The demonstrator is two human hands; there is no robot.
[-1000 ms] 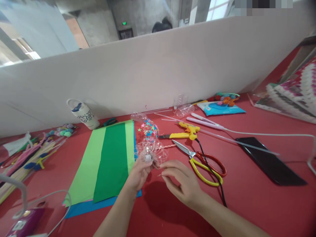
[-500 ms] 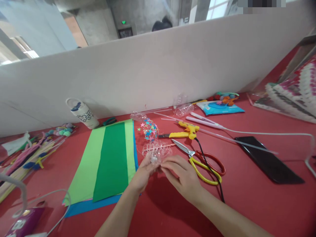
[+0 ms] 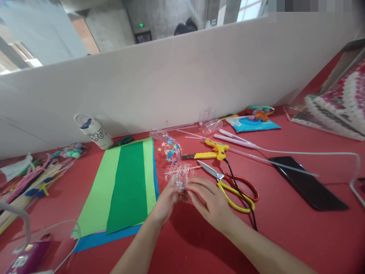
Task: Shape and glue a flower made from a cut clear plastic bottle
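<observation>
A clear, curled plastic piece [image 3: 180, 173], apparently cut from a bottle, is held just above the red table. My left hand [image 3: 167, 199] is closed around its near end, where something small and pale shows. From the right, my right hand [image 3: 207, 198] pinches the same end, fingertips almost meeting those of the left; the exact grip is partly hidden. Just beyond lies a clear plastic shape with coloured stars [image 3: 172, 149]. Scissors [image 3: 218, 176] with red and yellow handles lie open to the right. Behind them are a yellow cutter knife [image 3: 203, 156] and a yellow glue gun [image 3: 218, 148].
Green sheets [image 3: 128, 186] lie left of the hands. A black phone [image 3: 309, 182] and a pink straightening iron [image 3: 235, 140] are to the right. A white tumbler [image 3: 95, 132] stands by the white partition [image 3: 159, 87]. The glue gun's black cord [image 3: 236, 182] crosses the scissors.
The plastic piece has turned slightly between my hands, and the fingers of my left hand have shifted around its end. The whole view has moved a little; the table items stay put.
</observation>
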